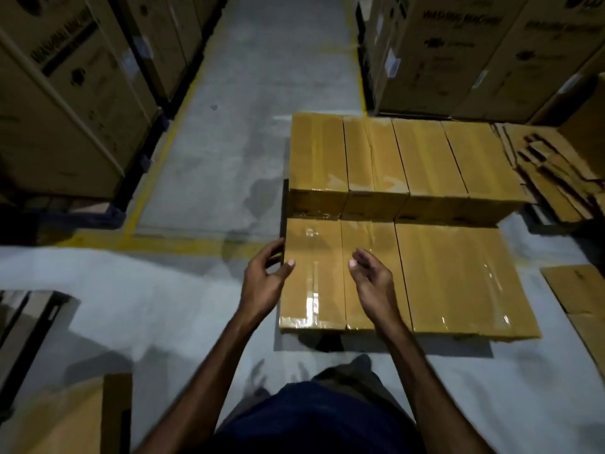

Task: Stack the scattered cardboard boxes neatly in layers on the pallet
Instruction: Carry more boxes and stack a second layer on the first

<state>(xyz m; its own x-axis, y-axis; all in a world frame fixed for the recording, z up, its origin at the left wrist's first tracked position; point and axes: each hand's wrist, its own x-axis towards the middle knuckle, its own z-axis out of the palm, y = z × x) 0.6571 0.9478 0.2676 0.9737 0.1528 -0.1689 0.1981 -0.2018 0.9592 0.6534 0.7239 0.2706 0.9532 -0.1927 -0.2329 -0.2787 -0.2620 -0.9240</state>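
Taped brown cardboard boxes sit in two rows on a low pallet (322, 342), which is mostly hidden beneath them. The far row (402, 158) stands one layer higher than the near row. My left hand (265, 280) touches the left edge of the nearest left box (312, 290), thumb on its top and fingers at its side. My right hand (373, 283) hovers over the neighbouring box (371, 237), fingers loosely curled and holding nothing. A wider box (458, 276) fills the near row's right side.
Tall printed cartons (65, 93) line the left of the aisle and more cartons (474, 50) stand at the back right. Flattened cardboard (556, 172) lies right of the pallet. Another box (75, 417) sits at lower left. Yellow floor lines (157, 240) mark the grey concrete.
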